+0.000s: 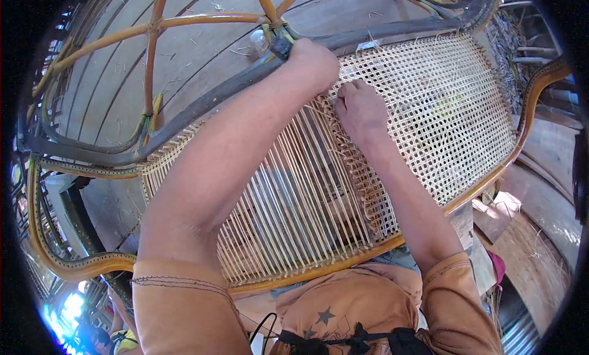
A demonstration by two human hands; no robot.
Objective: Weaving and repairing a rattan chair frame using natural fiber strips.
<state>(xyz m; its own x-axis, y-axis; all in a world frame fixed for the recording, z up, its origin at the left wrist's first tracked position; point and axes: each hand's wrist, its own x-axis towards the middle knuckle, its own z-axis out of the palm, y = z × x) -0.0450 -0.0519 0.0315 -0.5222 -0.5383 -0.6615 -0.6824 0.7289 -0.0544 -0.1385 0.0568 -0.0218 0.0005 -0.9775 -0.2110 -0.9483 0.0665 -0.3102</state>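
A rattan seat frame lies across my lap, strung with pale cane strands (288,198) on the left. Open-mesh cane weaving (442,103) fills its right part. My left hand (311,63) is curled at the far rail, beside a dark pole joint (281,46); its fingertips are hidden, so what it holds does not show. My right hand (363,111) bends over the far end of the weaving's ragged edge (362,189), fingers drawn together on the cane. Both hands are close to each other, and my left forearm crosses above the bare strands.
Curved rattan poles (202,19) stand beyond the dark far rail (208,100). A yellow-brown front rail (368,249) runs along my body. A curved rattan arm (534,103) rises at right, another (80,266) at left. Cane scraps litter the floor boards (110,79).
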